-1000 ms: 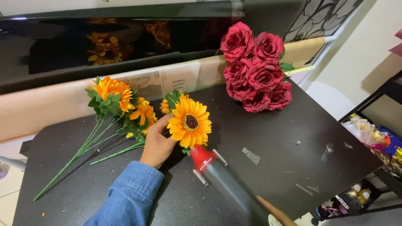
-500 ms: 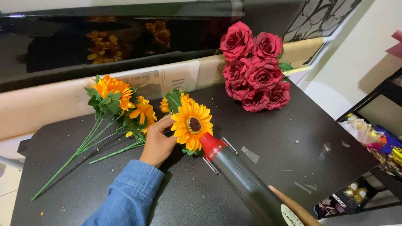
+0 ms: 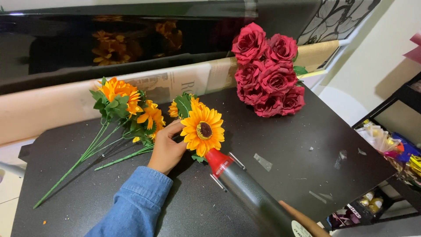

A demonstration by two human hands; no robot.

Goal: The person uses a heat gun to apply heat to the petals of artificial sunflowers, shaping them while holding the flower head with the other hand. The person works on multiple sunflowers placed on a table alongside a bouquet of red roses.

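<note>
Nearest to me, my right hand (image 3: 302,219) shows only as a sliver at the lower edge, wrapped around the rear of a dark cylindrical heat gun (image 3: 250,193). The grip is closed on the barrel, though most of the fingers fall outside the view. The gun's long axis runs from lower right up to upper left, and its red nozzle (image 3: 218,160) ends just beneath the sunflower head (image 3: 203,130), touching or very nearly touching the lower petals; I cannot tell which.

Taking the sunflower head as landmark: my left hand (image 3: 167,147), in a blue denim sleeve (image 3: 133,206), lies directly to its left and is plainly the nearer hand. The fingers are curled closed around the stem just behind the bloom, thumb uppermost, holding the flower face-up and tilted towards me. The stem itself is hidden by the hand.

Further left of the sunflower head, a loose bunch of orange artificial flowers (image 3: 125,103) lies on the black table (image 3: 298,175), its green stems (image 3: 79,162) trailing down to the lower left. Beyond and to the right of the sunflower head, well apart, a bouquet of red roses (image 3: 268,72) rests against a roll of printed wrapping paper (image 3: 175,81).
</note>
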